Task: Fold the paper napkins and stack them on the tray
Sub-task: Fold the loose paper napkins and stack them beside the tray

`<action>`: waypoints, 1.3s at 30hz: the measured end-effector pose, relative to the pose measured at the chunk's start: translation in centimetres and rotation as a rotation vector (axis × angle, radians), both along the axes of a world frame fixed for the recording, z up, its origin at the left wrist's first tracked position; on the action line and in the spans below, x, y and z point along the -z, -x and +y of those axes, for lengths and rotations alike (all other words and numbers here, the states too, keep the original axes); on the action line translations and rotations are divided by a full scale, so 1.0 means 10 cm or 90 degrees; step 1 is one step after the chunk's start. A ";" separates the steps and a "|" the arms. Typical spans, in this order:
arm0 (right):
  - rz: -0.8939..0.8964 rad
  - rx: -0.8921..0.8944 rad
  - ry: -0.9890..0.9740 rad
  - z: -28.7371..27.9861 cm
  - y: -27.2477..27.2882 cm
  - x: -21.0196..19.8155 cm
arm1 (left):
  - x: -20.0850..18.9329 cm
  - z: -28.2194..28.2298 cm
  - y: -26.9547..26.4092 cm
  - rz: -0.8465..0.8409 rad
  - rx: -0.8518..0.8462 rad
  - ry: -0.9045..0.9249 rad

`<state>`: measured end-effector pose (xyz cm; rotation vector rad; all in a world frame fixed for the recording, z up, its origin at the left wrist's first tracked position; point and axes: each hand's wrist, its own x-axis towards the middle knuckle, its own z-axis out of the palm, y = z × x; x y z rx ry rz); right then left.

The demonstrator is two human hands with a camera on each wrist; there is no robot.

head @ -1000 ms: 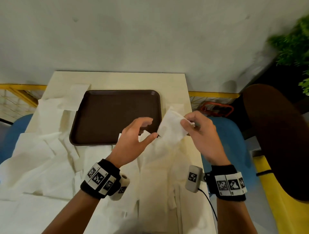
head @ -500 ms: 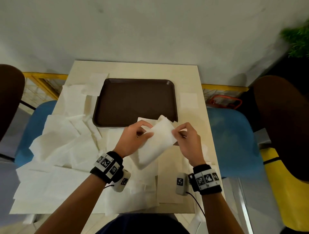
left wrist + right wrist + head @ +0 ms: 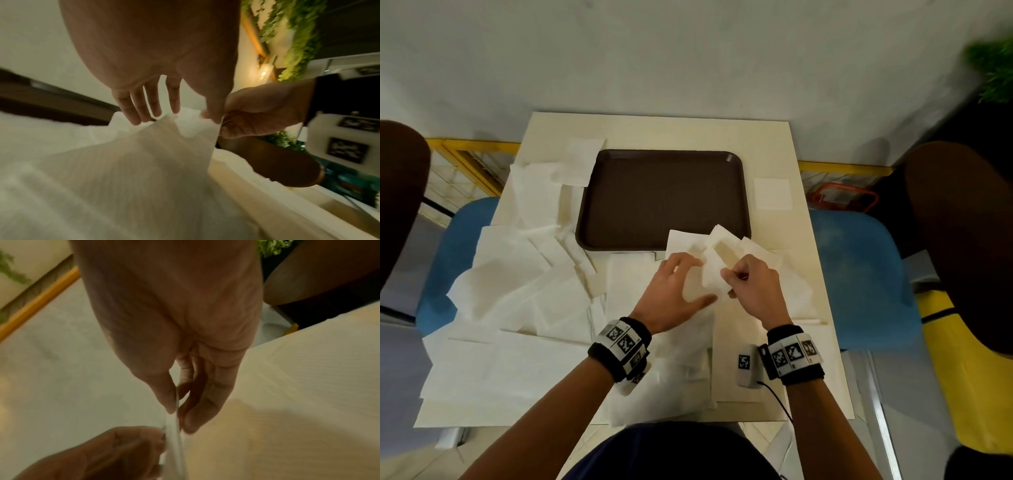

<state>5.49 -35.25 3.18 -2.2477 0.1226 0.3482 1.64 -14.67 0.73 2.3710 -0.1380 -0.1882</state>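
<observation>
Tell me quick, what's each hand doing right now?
Left hand: open, fingers straight, touching the napkin.
Right hand: pinching the same napkin's edge between thumb and fingers.

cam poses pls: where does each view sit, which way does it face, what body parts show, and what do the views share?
Head: on the head, facing down at the table, tray, napkin; both forearms, left hand, right hand.
Left wrist: under the left palm, along the straight fingers toward the napkin; right hand shows.
Right wrist: under the right palm, along the fingers pinching the napkin edge; left hand shows.
Shared: all three see both hands on the napkin.
</observation>
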 end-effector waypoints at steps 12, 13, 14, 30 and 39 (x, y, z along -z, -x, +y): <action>0.012 0.061 -0.435 0.16 0.02 -0.87 | -0.40 0.16 0.11 -0.086 -0.004 0.034; -0.009 0.077 -0.424 0.16 0.01 -0.87 | -0.47 0.21 0.10 -0.061 -0.028 0.060; -0.028 0.091 -0.395 0.15 0.00 -0.85 | -0.54 0.26 0.10 -0.027 -0.057 0.092; -0.032 -0.003 -0.409 0.37 0.17 -0.88 | -1.13 0.55 0.10 0.059 -0.117 0.427; 0.155 -0.018 -0.648 0.42 0.20 -0.96 | -1.02 0.58 0.05 0.087 -0.128 0.489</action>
